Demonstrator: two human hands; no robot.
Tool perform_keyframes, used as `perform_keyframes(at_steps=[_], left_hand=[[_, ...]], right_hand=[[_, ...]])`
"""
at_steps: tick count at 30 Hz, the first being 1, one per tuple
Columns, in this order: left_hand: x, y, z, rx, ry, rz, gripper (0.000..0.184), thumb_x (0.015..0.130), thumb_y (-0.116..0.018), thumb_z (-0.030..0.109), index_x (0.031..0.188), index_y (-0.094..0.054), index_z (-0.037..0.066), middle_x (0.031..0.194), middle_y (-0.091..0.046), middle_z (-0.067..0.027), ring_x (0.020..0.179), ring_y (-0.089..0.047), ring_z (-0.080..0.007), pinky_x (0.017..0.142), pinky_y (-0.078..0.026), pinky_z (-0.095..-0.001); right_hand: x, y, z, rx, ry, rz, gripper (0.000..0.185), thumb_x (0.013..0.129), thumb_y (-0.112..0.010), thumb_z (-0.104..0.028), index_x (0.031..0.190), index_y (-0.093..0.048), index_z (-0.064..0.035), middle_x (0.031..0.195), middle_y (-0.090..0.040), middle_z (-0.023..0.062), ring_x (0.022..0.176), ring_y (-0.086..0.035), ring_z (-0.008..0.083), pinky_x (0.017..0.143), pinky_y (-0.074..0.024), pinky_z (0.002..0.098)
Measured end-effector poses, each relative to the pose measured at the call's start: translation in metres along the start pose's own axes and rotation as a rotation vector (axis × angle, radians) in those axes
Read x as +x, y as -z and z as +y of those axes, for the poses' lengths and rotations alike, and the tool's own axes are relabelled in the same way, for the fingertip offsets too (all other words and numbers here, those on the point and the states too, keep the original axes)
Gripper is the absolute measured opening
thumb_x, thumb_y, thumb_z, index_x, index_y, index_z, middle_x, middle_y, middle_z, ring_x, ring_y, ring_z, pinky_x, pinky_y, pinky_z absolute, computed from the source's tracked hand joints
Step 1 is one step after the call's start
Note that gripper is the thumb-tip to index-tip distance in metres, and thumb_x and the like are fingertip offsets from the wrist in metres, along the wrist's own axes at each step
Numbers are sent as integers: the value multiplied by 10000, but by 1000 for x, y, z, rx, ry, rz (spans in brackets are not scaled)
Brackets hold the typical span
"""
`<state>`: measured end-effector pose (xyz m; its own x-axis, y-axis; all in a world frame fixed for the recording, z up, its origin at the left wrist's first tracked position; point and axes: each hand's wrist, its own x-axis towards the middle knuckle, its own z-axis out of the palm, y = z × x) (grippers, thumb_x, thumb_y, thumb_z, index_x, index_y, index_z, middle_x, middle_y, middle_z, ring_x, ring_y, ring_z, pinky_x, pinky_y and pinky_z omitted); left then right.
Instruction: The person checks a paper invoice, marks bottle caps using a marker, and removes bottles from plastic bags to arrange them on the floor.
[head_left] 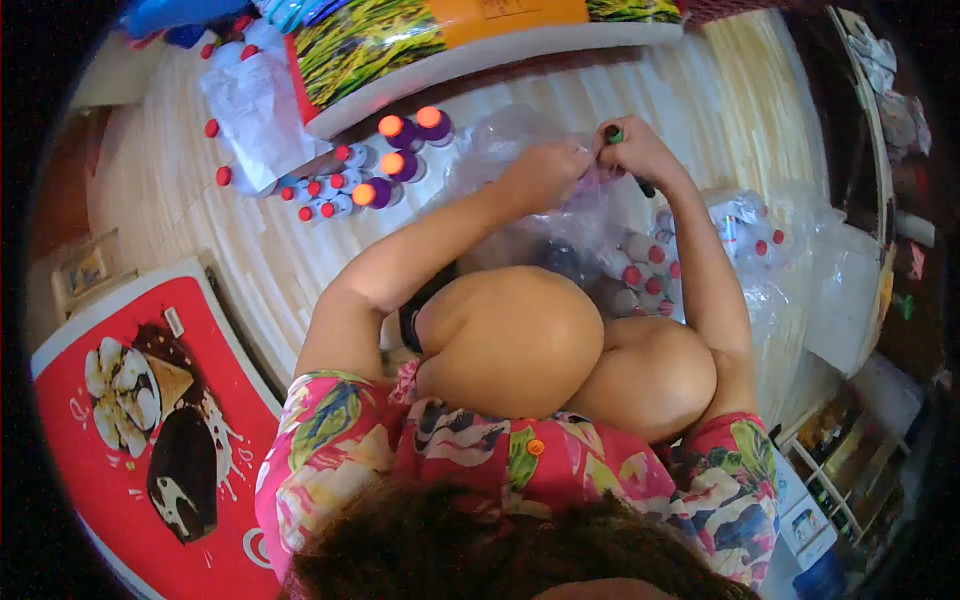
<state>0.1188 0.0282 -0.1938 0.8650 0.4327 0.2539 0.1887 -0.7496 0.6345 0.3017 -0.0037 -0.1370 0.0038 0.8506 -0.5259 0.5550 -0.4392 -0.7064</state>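
I can't read the pack's [490, 28] print from here; left hand [556, 174] pinches the bag [585, 222] beneath, right hand [636, 153] clasps a green-ended stick [614, 134].

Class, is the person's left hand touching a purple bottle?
No, the left hand is on the clear plastic bag, well apart from the purple bottles.

Left grip [556, 176] and right grip [642, 156] on clear plastic [515, 132], purple bottles [406, 166] nearby.

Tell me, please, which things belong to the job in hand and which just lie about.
Likely in use:
clear plastic
green-ended tool in the right hand
red-capped bottles nearby

Likely lying about:
orange-capped purple bottles
red ice-cream-printed panel
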Motion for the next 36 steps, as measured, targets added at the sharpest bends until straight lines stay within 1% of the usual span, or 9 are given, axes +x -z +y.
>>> perform_keyframes(at_steps=[3, 6, 9, 12, 14, 19, 25, 31, 36], left_hand=[[-36, 47, 19, -21, 114, -8, 142, 695, -581, 114, 790, -510, 36, 796, -525, -150, 758, -559, -359, 620, -461, -444], [-74, 101, 28, -58, 157, 59, 219, 680, -639, 125, 834, -510, 39, 793, -509, -140, 726, -541, -344, 608, -444, -414], [-112, 150, 44, -142, 247, 230, 306, 625, -691, 100, 892, -550, 49, 772, -514, -114, 654, -535, -306, 598, -433, -372], [-146, 203, 66, -49, 417, 261, 289, 599, -700, 72, 846, -555, 36, 740, -512, -108, 676, -543, -285, 618, -437, -359], [-169, 215, 60, -17, 510, 218, 279, 592, -704, 73, 827, -560, 32, 735, -524, -115, 696, -551, -297, 624, -439, -364], [-222, 169, 1, 90, 639, 144, 193, 651, -618, 59, 835, -566, 36, 804, -534, -152, 753, -566, -355, 645, -455, -434], [-244, 99, -51, 160, 692, 219, 269, 657, -628, 43, 906, -526, 40, 840, -508, -150, 791, -546, -363, 668, -455, -424], [-240, 106, -46, 51, 701, 349, 300, 645, -662, 63, 911, -523, 48, 876, -510, -148, 774, -557, -371, 644, -461, -456], [-240, 113, -18, 327, 583, 373, 262, 695, -590, 53, 948, -523, 43, 921, -511, -143, 840, -543, -329, 677, -448, -409]], right_hand=[[13, -27, -9, -265, 84, -133, 189, 615, -558, -63, 775, -637, -2, 667, -621, 164, 558, -558, 219, 570, -461, 345], [35, -52, 5, -538, 285, 3, 193, 622, -559, -55, 792, -633, -4, 731, -625, 191, 626, -595, 282, 617, -469, 368], [6, -67, -60, -342, 339, -36, 182, 630, -556, -42, 791, -631, 0, 771, -622, 205, 714, -608, 337, 662, -472, 395], [0, -93, -66, -314, 329, -447, 178, 627, -539, -18, 780, -628, -2, 774, -615, 221, 730, -606, 351, 674, -468, 411], [14, -112, -38, -701, 293, -450, 158, 670, -552, -52, 804, -632, -29, 807, -633, 195, 754, -621, 322, 679, -481, 397], [46, -129, 53, -1151, 257, -155, 126, 693, -595, -143, 787, -671, -110, 850, -649, 144, 789, -639, 277, 686, -501, 372], [49, -129, 108, -1441, 365, -208, 114, 688, -598, -196, 761, -679, -162, 875, -629, 107, 815, -622, 276, 676, -500, 376], [21, -128, 73, -1395, 448, -369, 116, 721, -598, -204, 765, -674, -127, 818, -659, 102, 811, -634, 268, 654, -500, 406], [6, -106, 28, -969, 301, 0, 262, 645, -681, -230, 880, -635, -123, 783, -640, 136, 730, -626, 306, 616, -488, 407]])
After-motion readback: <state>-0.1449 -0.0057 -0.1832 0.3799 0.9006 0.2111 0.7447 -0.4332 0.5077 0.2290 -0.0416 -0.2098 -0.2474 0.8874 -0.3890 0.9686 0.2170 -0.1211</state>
